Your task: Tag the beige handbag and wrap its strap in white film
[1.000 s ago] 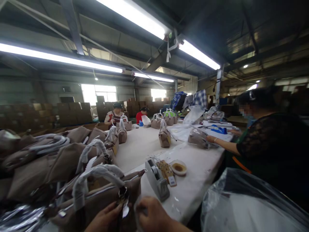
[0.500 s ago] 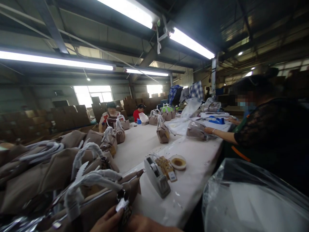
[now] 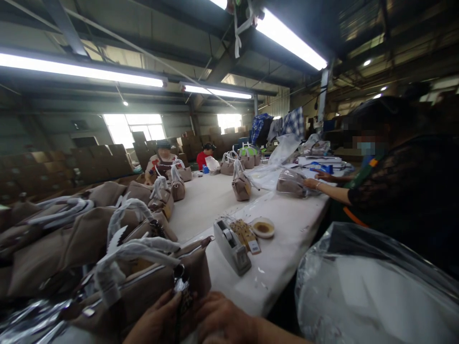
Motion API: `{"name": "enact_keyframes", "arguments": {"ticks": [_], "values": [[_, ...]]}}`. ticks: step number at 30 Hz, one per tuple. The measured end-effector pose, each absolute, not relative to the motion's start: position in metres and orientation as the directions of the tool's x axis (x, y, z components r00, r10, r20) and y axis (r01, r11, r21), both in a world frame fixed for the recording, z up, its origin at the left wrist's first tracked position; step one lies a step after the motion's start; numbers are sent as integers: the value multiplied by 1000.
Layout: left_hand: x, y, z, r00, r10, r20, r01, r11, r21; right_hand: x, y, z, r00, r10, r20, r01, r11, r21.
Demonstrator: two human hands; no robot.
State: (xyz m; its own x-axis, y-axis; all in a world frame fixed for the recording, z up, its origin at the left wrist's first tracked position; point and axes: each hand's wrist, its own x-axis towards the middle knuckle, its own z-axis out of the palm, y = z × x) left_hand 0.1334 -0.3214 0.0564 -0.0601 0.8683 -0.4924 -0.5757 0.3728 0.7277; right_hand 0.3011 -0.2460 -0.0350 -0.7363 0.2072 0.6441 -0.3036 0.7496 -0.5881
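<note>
A taupe handbag with white-wrapped handles lies right in front of me. From a metal ring near its handle hangs a dark patterned charm, with crumpled silvery wrapping at its top. My left hand is closed on this charm, thumb and fingers pinched together. Close against it on the right, my right hand has its fingers curled at the charm's lower side. What those fingers grip is hidden behind them.
More taupe handbags are piled at left. On the white table stand a grey tape dispenser, a card of pins and a tape roll. Clear plastic bulges at right. A co-worker's hand touches a plastic-covered bag.
The view has tilted slightly down, so things sit higher in it. My right hand has come further into view beside the charm. The co-worker's far hand has shifted at the blue object.
</note>
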Motion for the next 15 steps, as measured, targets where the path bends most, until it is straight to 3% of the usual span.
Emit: {"name": "enact_keyframes", "arguments": {"ticks": [2,4,6,10,15], "values": [[133,-321,54,-86,863,-497,-559,371,741,312,-248,-49,-681,473,559,-29,745,-666],[132,-321,52,-103,860,-499,-531,377,759,322,-250,-63,-645,650,402,277,689,-669],[131,-320,51,-121,860,-495,-502,378,778,330,-252,-73,-629,720,292,461,648,-606],[130,-318,49,-165,847,-505,-485,377,789,347,-255,-69,-564,814,139,638,536,-553],[131,-315,47,-177,828,-532,-509,385,770,363,-261,-53,-242,969,-51,880,197,-433]]}}
